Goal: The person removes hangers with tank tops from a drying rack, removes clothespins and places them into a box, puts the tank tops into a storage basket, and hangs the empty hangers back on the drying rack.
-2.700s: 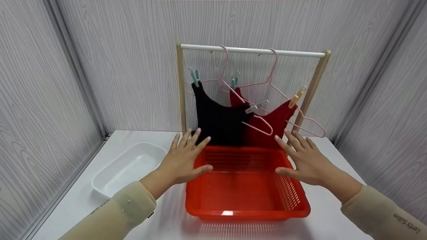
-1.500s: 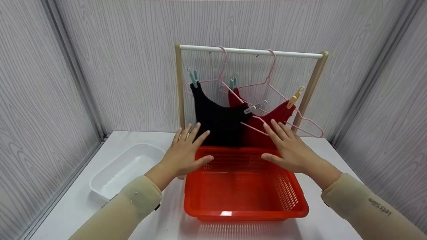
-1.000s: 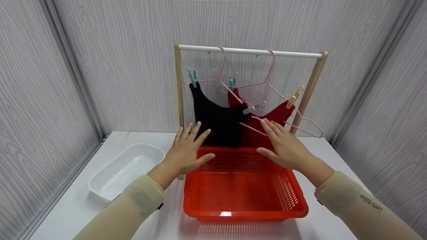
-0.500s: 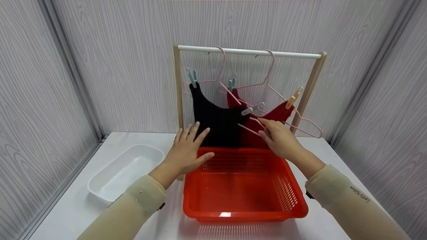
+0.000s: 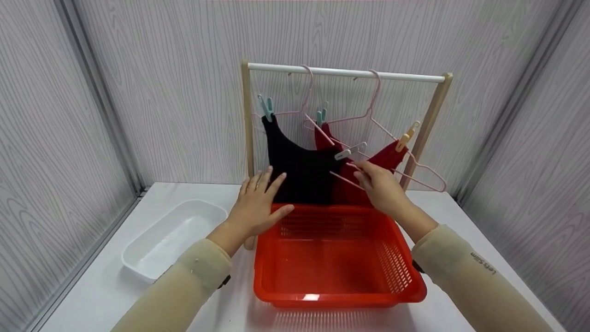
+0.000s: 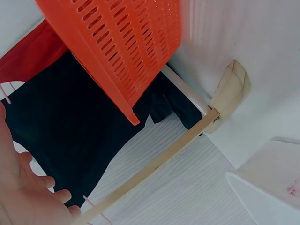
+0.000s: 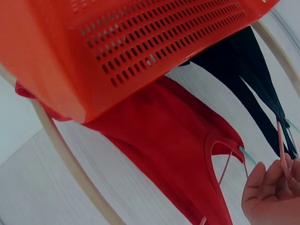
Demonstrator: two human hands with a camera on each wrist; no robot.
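Note:
In the head view a black garment (image 5: pixel 299 170) hangs from a pink hanger (image 5: pixel 319 128), pegged by a teal clothespin (image 5: pixel 266 107) and a white clothespin (image 5: pixel 349 151). My right hand (image 5: pixel 380 186) pinches the right end of this hanger; the right wrist view also shows the fingers (image 7: pixel 269 180) curled at the pink hanger arm (image 7: pixel 282 145). With fingers spread, my left hand (image 5: pixel 256 203) is held by the black garment's lower left side and grips nothing. Behind hangs a red garment (image 5: pixel 392 159) on a second pink hanger (image 5: pixel 374 92), partly hidden by the right hand.
Both hangers hook over the white rod (image 5: pixel 336 71) of a rack with wooden legs (image 5: pixel 248 120). A red slotted basket (image 5: pixel 339 297) stands in front, below the garments. A white tray (image 5: pixel 131 260) lies on the white table (image 5: pixel 221 313) at the left. Panelled walls enclose three sides.
My right hand has moved left and inward from the basket's right side, and its straight fingers have curled onto the black garment's hanger end. The left hand has barely moved.

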